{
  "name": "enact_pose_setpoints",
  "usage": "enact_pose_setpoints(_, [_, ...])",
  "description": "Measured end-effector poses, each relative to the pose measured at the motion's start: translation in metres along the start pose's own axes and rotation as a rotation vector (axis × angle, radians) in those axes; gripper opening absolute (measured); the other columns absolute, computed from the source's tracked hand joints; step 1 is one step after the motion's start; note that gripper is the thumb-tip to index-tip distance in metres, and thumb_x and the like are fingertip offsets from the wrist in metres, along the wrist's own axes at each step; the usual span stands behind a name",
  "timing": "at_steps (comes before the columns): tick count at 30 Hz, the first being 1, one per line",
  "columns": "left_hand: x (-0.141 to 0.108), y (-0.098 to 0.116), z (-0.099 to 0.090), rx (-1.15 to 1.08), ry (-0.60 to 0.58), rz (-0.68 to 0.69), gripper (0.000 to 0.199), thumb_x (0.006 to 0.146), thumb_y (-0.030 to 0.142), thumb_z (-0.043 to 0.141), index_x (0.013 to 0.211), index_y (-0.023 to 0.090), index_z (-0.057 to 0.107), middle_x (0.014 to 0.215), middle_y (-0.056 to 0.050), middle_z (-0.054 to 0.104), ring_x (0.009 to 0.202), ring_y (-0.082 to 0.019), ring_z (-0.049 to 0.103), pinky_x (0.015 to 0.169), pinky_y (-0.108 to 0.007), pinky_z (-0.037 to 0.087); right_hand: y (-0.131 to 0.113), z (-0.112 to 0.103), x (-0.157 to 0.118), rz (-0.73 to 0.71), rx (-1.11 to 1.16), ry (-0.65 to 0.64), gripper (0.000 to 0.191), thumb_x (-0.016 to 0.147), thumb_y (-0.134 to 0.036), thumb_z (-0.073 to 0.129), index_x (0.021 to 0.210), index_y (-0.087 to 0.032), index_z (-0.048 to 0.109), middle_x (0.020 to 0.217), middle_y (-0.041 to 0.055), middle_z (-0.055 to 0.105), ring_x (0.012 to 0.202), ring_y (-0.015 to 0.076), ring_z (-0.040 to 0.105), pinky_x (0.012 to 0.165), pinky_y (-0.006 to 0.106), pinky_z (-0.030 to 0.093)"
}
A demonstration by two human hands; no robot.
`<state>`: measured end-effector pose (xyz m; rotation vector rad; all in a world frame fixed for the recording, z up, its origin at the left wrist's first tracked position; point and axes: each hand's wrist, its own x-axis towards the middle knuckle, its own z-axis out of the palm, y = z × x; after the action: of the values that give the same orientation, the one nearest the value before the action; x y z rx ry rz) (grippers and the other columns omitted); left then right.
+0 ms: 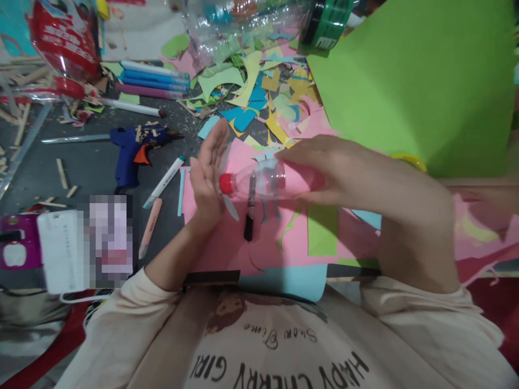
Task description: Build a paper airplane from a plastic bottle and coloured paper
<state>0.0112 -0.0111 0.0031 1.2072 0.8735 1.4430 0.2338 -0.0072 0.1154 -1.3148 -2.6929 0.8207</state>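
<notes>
A clear plastic bottle (272, 175) with a red cap (227, 183) lies sideways in the air over pink paper. My right hand (320, 165) is closed round its base end; pink shows there, and I cannot tell whether it is paper on the bottle or beyond it. My left hand (207, 175) is held flat with fingers stretched, its palm facing the cap. A thin pale piece (232, 208) shows by that palm, partly hidden. Below the bottle, a black marker (248, 221) rests on the pink paper (219, 243).
A blue glue gun (127, 154) lies left, near a white marker (166, 181) and a peach marker (150, 227). Colourful paper scraps (251, 102) cover the far middle. A large green sheet (421, 86) spreads at right. A red-labelled bottle (65, 40) stands far left.
</notes>
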Motion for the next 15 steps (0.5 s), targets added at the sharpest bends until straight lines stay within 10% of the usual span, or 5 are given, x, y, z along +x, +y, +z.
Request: enact_pose_setpoints(15, [-0.0032, 0.0005, -0.005, 0.089, -0.171, -0.025, 0.064, 0.092, 0.079, 0.026, 0.147, 0.051, 0.046, 0.159, 0.018, 0.041, 0.159, -0.022, 0.017, 0.132, -0.042, 0.017, -0.0042, 0.0061, 0.0013, -0.062, -0.064, -0.041, 0.026, 0.091, -0.037, 0.065, 0.109, -0.019, 0.066, 0.108, 0.0129, 0.071, 0.101, 0.0313, 0.065, 0.083, 0.04, 0.047])
